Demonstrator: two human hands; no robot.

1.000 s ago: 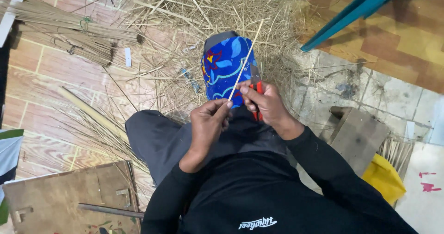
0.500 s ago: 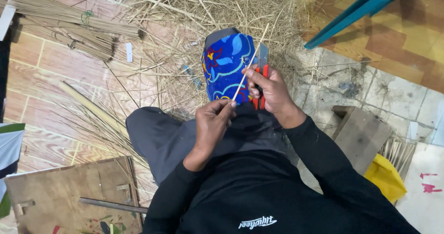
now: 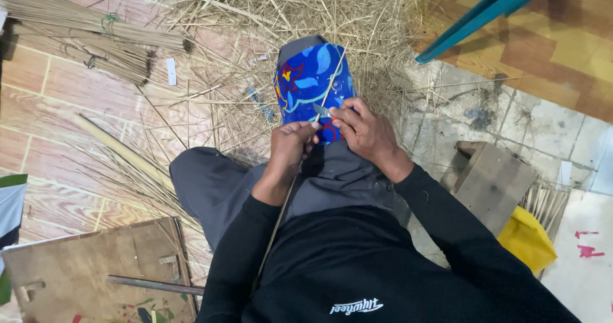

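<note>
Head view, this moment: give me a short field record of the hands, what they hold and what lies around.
left hand: pinches a thin stick
right hand: grips a small knife, blade against the stick
under the hands: blue patterned cloth over the knee
floor ahead: loose straw pile
upper left: tied stick bundles
lower left: wooden board
right: wooden block, yellow cloth

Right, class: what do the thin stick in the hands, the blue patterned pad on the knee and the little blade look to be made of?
Stick: pale, dry plant stalk or split bamboo, matte and straight.
Pad: probably woven cloth, soft-edged with a printed pattern.
Blade: likely metal, grey with a slight shine, held in the right hand.
</note>
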